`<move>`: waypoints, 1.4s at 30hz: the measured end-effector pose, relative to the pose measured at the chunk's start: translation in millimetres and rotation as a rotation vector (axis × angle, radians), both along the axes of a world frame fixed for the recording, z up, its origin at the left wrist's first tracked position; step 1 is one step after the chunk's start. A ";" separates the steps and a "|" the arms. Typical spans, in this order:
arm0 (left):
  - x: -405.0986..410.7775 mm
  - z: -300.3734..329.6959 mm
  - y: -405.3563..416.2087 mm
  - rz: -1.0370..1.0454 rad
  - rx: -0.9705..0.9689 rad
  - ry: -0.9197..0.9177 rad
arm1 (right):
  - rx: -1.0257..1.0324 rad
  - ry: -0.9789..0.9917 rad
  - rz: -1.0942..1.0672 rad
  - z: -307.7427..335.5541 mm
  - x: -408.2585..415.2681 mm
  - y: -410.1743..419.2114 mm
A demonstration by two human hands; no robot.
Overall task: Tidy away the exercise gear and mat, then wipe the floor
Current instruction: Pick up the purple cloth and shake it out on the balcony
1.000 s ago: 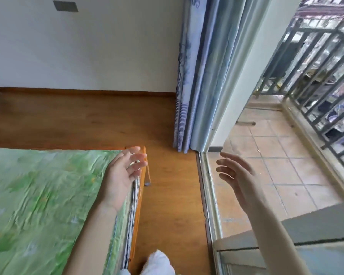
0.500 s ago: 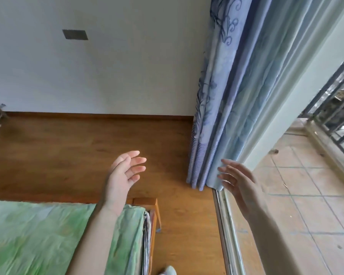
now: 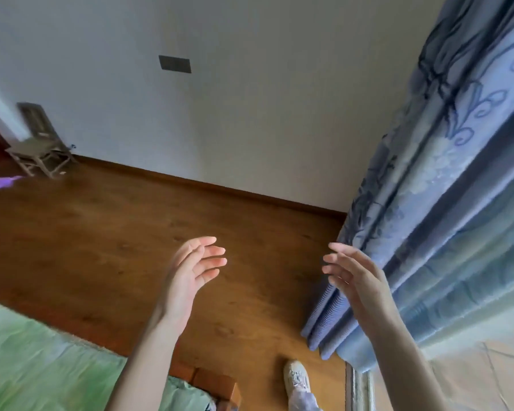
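1. The only thing here that may belong to the task is a small purple object (image 3: 1, 183) lying on the wooden floor (image 3: 107, 241) at the far left of the frame, just below a small chair. It is blurred, a flat lilac shape with a thin tail pointing right, and what it is cannot be told.
2. The wooden floor is brown and glossy and fills the middle of the frame from the left edge to the curtain; a dark skirting runs along the white wall (image 3: 250, 114) above it.
3. The left hand (image 3: 187, 280) is raised in the centre of the frame, palm turned to the right, fingers nearly straight and slightly spread. It holds nothing and touches nothing.
4. The right hand (image 3: 359, 280) is raised right of centre, palm facing left toward the other hand, fingers loosely extended and apart. It is empty; it shows in front of the blue curtain (image 3: 445, 232), and whether its back brushes the folds cannot be told.
5. The two hands are well apart, with bare floor showing between them.
6. A green bedcover (image 3: 36, 366) fills the lower left corner, and a wooden bed corner (image 3: 217, 387) sticks out at the bottom centre.
7. A light shoe (image 3: 296, 378) stands on the floor at the bottom, between the bed corner and the curtain hem.
8. The small chair (image 3: 39, 143) stands against the wall at the upper left, and a dark wall plate (image 3: 174, 64) sits high on the wall.
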State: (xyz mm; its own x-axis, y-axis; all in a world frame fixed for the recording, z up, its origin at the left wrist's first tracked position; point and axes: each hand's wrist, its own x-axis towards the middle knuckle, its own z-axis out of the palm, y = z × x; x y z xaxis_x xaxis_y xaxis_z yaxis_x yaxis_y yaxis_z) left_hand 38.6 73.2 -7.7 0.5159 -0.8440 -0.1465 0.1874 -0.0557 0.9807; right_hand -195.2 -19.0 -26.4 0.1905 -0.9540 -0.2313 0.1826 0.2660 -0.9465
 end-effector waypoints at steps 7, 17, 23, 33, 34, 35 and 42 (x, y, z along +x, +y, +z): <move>9.3 -2.7 -83.0 0.259 0.023 0.055 | -0.025 0.061 0.217 16.3 37.2 -136.7; 50.8 -19.8 -131.5 0.617 0.067 0.265 | 0.050 0.167 0.476 5.9 136.3 -240.8; 117.8 -30.3 -167.8 0.774 0.110 0.255 | 0.092 0.183 0.567 -13.1 223.3 -286.1; 283.3 -4.1 -249.1 0.777 0.006 0.175 | 0.033 0.096 0.661 3.4 407.9 -370.7; 298.4 -2.4 -256.4 0.785 0.005 0.167 | 0.026 0.084 0.671 5.9 425.6 -377.5; 312.8 -1.6 -263.7 0.797 0.007 0.153 | 0.019 0.074 0.681 7.8 442.3 -384.4; 400.1 -9.7 -311.3 0.869 0.034 0.243 | -0.019 0.017 0.771 11.4 548.7 -437.7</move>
